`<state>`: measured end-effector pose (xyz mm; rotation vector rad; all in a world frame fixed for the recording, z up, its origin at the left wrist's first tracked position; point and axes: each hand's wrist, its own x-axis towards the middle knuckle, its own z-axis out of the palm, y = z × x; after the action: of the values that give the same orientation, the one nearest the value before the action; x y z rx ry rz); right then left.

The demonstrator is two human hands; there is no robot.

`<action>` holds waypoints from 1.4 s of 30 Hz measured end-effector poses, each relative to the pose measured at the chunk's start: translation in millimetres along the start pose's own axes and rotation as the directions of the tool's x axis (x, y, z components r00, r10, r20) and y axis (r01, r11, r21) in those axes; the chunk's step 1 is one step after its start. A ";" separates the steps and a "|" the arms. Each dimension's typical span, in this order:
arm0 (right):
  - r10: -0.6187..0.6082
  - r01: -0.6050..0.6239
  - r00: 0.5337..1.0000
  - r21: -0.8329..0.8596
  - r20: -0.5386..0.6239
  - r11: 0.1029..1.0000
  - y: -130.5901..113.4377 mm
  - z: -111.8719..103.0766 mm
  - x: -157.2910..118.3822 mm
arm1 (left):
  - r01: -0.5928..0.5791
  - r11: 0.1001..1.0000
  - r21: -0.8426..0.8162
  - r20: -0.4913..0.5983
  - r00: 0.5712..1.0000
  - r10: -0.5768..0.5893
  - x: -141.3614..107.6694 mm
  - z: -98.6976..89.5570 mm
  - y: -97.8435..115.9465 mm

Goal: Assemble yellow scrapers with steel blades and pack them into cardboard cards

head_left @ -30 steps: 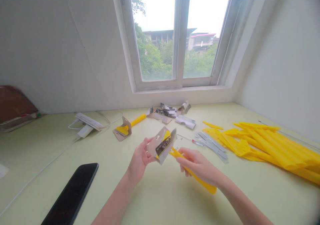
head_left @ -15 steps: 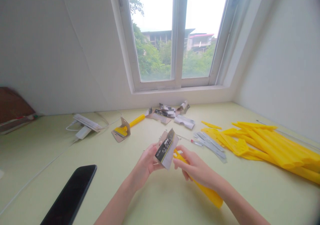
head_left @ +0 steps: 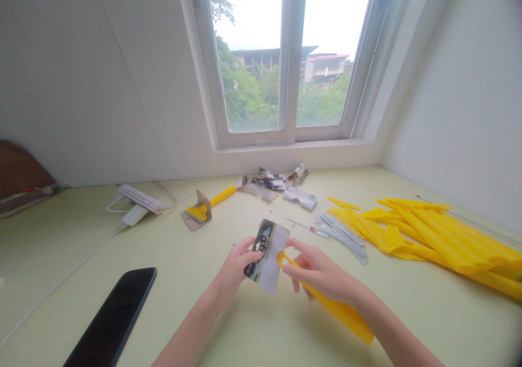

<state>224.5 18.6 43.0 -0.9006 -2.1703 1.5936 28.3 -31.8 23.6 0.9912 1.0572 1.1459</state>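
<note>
My left hand [head_left: 236, 266] grips a printed cardboard sleeve [head_left: 269, 255], black and pale grey with a yellow line, thumb on its face. My right hand [head_left: 316, 272] is closed around the neck of a yellow scraper [head_left: 342, 312]. Its thick handle slants down to the right under my wrist. The scraper's narrow end meets the right edge of the card; whether a blade sits behind the card is hidden. Beyond my hands lie a thin screwdriver [head_left: 310, 227] with a red and clear handle and some loose metal blades [head_left: 345, 236].
Yellow handles and plastic parts [head_left: 440, 236] are heaped at the right. A carded yellow scraper [head_left: 212, 201] lies left of several torn card sleeves [head_left: 299, 197] below the window. A black phone [head_left: 114, 315] is at front left, a power strip [head_left: 141, 198] with cables behind it.
The card has turned so its printed face shows more fully, and my left thumb now lies on it. The scraper's handle end has shifted slightly right and down.
</note>
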 end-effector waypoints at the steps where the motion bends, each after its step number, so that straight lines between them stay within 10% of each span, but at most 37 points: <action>1: 0.012 -0.013 1.000 0.018 0.026 1.000 -0.6 -1.7 -0.6 | 0.001 1.000 -0.005 0.008 1.000 -0.001 0.1 -0.2 -0.4; 21: 0.023 -0.065 0.947 0.119 0.320 0.991 -3.5 -8.8 -0.7 | -0.015 1.000 0.020 0.108 0.994 0.013 -4.5 8.2 5.7; 32: 0.089 -0.098 0.995 0.359 0.043 0.928 10.1 1.5 11.9 | 0.031 0.998 0.052 0.029 0.999 -0.033 -1.4 5.7 -0.4; 42: 0.130 -0.158 0.987 0.439 0.094 0.884 7.5 14.0 10.0 | 0.020 0.999 0.036 -0.050 0.999 -0.018 -0.1 -2.3 -0.6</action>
<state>211.2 16.0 30.0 -0.8855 -1.6852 2.0995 26.1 -31.8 22.5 0.9842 1.1285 1.1440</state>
